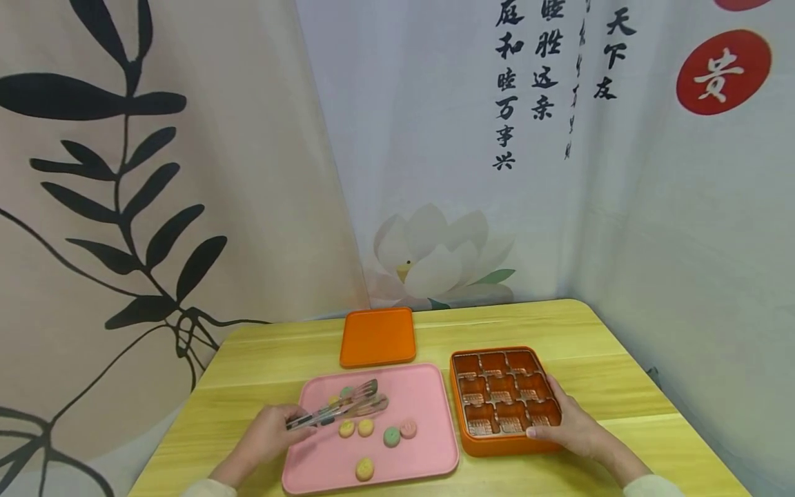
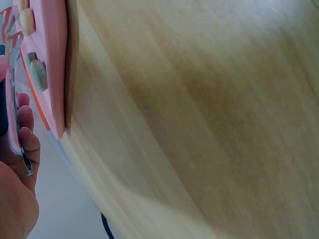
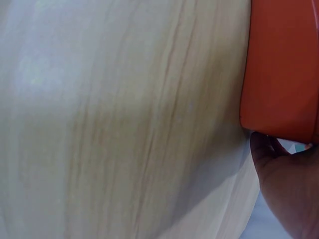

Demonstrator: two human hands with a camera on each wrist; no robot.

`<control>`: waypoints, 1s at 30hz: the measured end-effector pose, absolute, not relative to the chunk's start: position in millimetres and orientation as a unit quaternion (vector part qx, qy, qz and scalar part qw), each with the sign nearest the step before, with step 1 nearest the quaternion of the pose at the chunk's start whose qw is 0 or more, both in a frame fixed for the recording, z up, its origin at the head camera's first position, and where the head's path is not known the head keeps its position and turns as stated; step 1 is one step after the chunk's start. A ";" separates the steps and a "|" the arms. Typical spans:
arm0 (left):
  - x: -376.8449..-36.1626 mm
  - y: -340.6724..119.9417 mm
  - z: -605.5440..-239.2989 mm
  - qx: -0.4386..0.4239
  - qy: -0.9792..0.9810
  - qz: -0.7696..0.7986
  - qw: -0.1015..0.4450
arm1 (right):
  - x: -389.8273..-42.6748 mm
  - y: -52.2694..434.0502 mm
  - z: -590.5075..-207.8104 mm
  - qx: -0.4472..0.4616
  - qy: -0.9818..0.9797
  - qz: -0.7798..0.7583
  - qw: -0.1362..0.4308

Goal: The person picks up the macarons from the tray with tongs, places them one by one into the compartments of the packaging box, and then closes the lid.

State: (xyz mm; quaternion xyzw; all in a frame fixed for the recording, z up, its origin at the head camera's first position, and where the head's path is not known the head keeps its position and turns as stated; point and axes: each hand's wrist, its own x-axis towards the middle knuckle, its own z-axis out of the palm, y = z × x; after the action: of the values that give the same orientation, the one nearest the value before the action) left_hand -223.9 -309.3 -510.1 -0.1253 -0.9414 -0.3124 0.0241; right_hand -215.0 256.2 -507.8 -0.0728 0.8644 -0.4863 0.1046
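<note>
While gripped left: tongs [image 1: 338, 408].

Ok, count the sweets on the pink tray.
6 plainly: one green-pink by the tongs, two yellow, one green, one pink, one yellow near the front edge. The tongs may hide more.
</note>
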 end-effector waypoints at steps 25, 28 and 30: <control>-221.3 -307.9 -515.8 -0.115 -0.938 -0.327 0.005 | -216.8 258.4 -508.8 -0.075 0.863 -0.488 0.108; -221.1 -307.5 -515.0 -0.111 -0.939 -0.326 0.003 | -216.3 257.8 -507.7 -0.075 0.864 -0.487 0.108; -221.2 -307.6 -515.2 -0.111 -0.940 -0.324 0.005 | -216.5 257.7 -508.8 -0.075 0.865 -0.486 0.106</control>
State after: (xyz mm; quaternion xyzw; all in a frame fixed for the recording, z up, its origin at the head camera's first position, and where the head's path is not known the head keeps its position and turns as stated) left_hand -221.2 -307.6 -515.2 -0.1109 -0.9397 -0.3235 0.0048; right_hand -216.5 257.7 -508.8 -0.0752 0.8645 -0.4855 0.1056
